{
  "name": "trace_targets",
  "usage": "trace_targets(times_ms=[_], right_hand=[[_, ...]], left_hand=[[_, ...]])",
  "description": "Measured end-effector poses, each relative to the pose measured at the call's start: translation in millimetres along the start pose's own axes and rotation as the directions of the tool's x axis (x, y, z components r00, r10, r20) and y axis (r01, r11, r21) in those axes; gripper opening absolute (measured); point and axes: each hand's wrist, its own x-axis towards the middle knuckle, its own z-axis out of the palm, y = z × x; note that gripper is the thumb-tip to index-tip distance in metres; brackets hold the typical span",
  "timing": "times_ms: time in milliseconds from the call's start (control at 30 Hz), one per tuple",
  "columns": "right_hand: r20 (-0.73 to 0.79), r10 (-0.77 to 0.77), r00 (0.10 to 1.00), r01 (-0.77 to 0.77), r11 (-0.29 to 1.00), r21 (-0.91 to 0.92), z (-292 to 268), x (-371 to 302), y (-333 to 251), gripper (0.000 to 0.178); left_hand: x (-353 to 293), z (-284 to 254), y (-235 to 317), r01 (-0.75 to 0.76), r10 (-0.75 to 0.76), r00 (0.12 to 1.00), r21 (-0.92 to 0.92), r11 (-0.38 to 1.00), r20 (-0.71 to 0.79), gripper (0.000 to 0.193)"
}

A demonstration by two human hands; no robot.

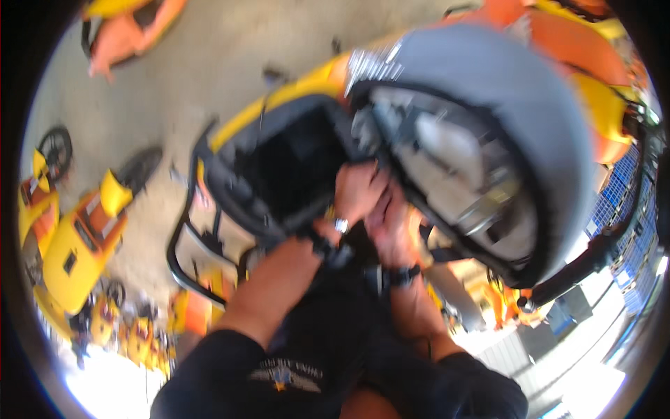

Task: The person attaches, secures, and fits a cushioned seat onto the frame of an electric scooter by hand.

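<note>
In front of me is a yellow scooter [303, 84] with its grey seat [488, 77] tipped up, so that the seat's underside [447, 160] faces me. Left of the seat lies an open black storage compartment [296, 160] in the scooter's body. My left hand [357, 190] is at the compartment's near right corner, fingers curled. Close against it, beside the lower edge of the seat, is my right hand [394, 227], its fingers bent inward. Both hands seem closed around something small between them, but blur and the fingers hide it.
A black tubular rack [185, 244] sticks out at the scooter's left end. A handlebar grip [569, 279] is at the right, near blue mesh [621, 202]. Another yellow scooter [80, 258] stands at left, with several more behind it. An orange and yellow vehicle part [132, 35] is at upper left.
</note>
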Motion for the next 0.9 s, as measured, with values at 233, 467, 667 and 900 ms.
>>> trace_targets(times_ms=[233,467,667,900], right_hand=[[0.105,-0.063,0.992,0.056,0.996,0.067,9,-16,1,0.033],[-0.039,-0.447,0.894,0.425,0.872,-0.242,-27,-54,-6,0.027],[0.336,-0.754,0.565,0.820,0.559,-0.122,-6,-109,-79,0.053],[0.704,-0.634,0.320,0.906,-0.011,-0.422,-16,-141,-16,0.066]], left_hand=[[11,-14,23,0.170,-0.171,0.969,0.025,0.985,0.177,0.029],[30,-50,36,0.099,-0.119,0.991,-0.258,0.961,-0.062,0.020],[10,-148,152,-0.181,0.140,0.982,-0.434,0.883,-0.124,0.042],[-88,-193,186,-0.017,0.076,0.993,-0.538,0.843,0.088,0.091]])
